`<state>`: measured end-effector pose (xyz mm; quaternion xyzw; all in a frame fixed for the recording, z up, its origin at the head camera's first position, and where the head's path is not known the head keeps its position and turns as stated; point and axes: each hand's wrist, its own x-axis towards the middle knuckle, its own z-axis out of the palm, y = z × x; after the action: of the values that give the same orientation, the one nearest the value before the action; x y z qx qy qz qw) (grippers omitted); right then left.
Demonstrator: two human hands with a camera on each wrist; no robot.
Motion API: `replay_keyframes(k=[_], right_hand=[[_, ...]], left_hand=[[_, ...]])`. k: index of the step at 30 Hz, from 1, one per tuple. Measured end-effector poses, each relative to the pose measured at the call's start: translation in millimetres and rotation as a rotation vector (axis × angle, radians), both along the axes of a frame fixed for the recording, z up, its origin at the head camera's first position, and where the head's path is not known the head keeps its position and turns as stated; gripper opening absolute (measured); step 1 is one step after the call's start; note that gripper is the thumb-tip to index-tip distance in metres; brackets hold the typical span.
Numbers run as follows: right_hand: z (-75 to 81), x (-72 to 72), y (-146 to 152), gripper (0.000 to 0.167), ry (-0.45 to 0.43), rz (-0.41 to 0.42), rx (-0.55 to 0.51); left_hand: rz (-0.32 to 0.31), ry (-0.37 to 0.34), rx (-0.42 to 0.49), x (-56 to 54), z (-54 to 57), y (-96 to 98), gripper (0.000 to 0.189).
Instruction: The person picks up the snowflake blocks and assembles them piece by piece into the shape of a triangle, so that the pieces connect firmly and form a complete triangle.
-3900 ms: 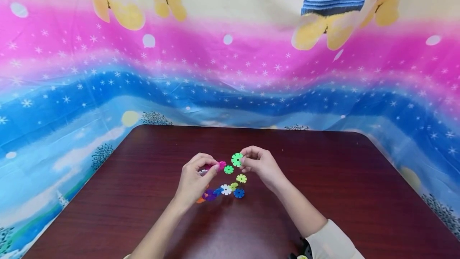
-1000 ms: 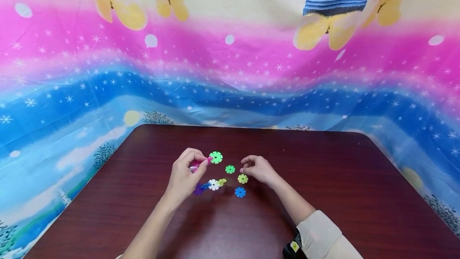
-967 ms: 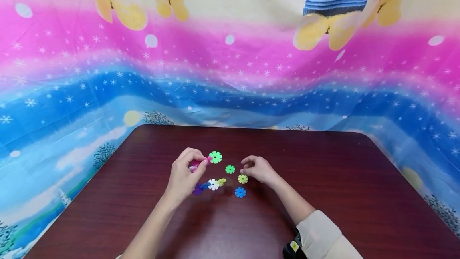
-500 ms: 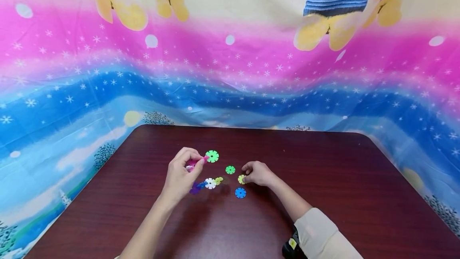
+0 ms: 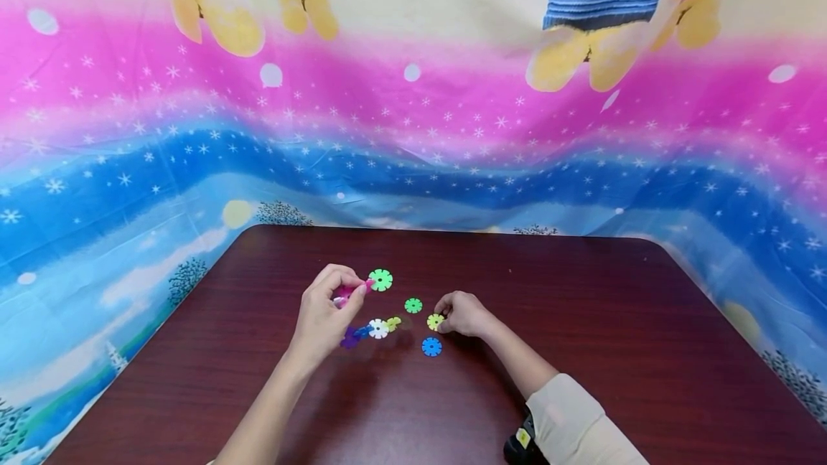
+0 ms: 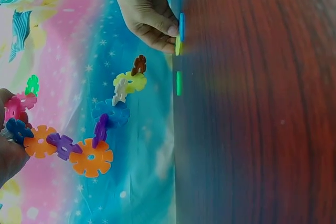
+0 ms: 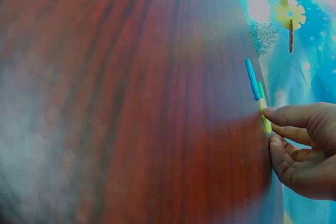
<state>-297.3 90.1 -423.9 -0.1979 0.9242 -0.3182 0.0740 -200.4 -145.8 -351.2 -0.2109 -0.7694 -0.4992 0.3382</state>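
Observation:
My left hand (image 5: 326, 314) pinches a pink disc (image 6: 23, 103) of a chain of notched plastic snowflake discs. The chain hangs above the table, running through orange (image 6: 91, 158), purple, blue, white and yellow discs to a brown one (image 6: 139, 65) at its end. A bright green disc (image 5: 380, 280) is joined at the pink end, beyond my fingertips. My right hand (image 5: 466, 313) is low at the table, its thumb and fingers pinching the edge of a loose yellow disc (image 5: 436, 322). Part of the chain is hidden behind my left hand in the head view.
Close to the yellow disc, a loose blue disc (image 5: 431, 346) and a small green disc (image 5: 413, 305) lie on the dark wooden table (image 5: 581, 307). A printed cloth (image 5: 413, 128) hangs behind the table. A black device (image 5: 522, 443) sits at my right sleeve.
The bright green disc has passed from my right hand to the chain's pink end. My left hand moved left with the chain; my right hand came down to the yellow disc.

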Motion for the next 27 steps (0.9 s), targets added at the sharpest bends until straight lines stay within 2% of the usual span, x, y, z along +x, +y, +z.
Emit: replay_keyframes(k=[10,14,21,25,27], right_hand=[[-0.8,1.2,1,0.025,-0.016,-0.03,-0.058],[-0.3,1.6,3,0.02,-0.012,-0.034,-0.077],[4.7,5.0,8,0.012,-0.094,-0.031,-0.215],[10.8,9.2,9,0.012,-0.071,-0.047,-0.281],[13.7,11.2,10,0.012,-0.043,-0.069,-0.308]], left_hand=[[-0.002,-0.058,-0.005,2.2,0.2,3.0,0.011],[-0.003,-0.066,-0.007,2.7,0.6,3.8,0.01],[-0.007,-0.057,0.003,1.1,-1.1,5.7,0.011],[0.0,-0.056,-0.004,1.9,0.9,8.0,0.012],[-0.002,-0.056,-0.009,6.3,6.3,10.7,0.012]])
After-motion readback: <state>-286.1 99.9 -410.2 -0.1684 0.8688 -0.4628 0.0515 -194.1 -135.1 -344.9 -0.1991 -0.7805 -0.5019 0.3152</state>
